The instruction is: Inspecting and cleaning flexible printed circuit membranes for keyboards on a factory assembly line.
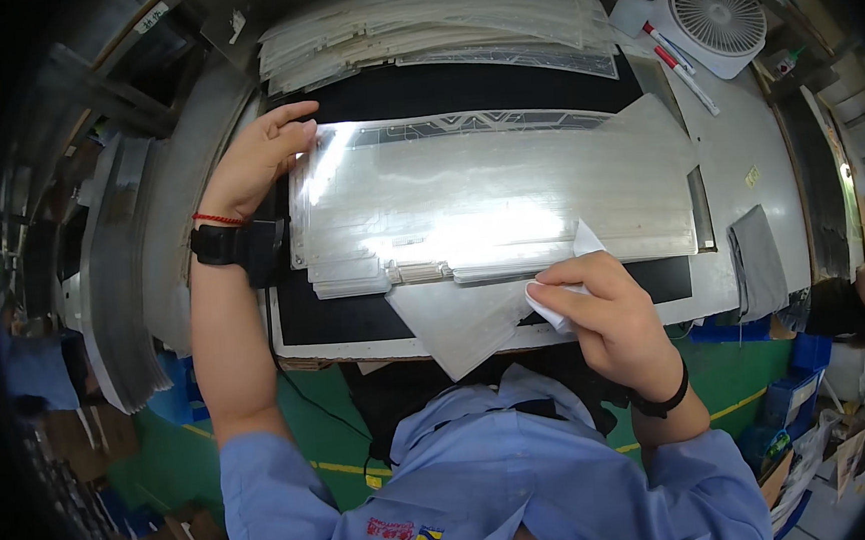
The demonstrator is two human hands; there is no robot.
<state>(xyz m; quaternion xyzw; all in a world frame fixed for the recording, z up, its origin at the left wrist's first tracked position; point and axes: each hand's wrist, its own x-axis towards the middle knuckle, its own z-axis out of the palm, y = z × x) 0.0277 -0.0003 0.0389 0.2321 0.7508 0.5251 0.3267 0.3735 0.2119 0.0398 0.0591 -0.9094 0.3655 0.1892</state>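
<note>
The right hand [606, 313] is closed on a small white cloth [567, 296], pinching it between thumb and fingers. The cloth touches the near edge of a big clear plastic sheet [488, 196]. The left hand [259, 162] is far from the right one. Its fingers are bent over the sheet's far left corner and press it flat.

The sheet lies on a black mat [356, 320] between the two hands. It looks thin, light and bendy, and very shiny, so it is likely slippery. It could crease or scratch easily. The edges and corners look like the best places to hold it.

A loose clear piece [452, 329] sticks out just left of the right hand. Beyond the left hand is a pile of more sheets [436, 29]. Far past the right hand are a white fan [716, 14] and some pens [679, 67].
</note>
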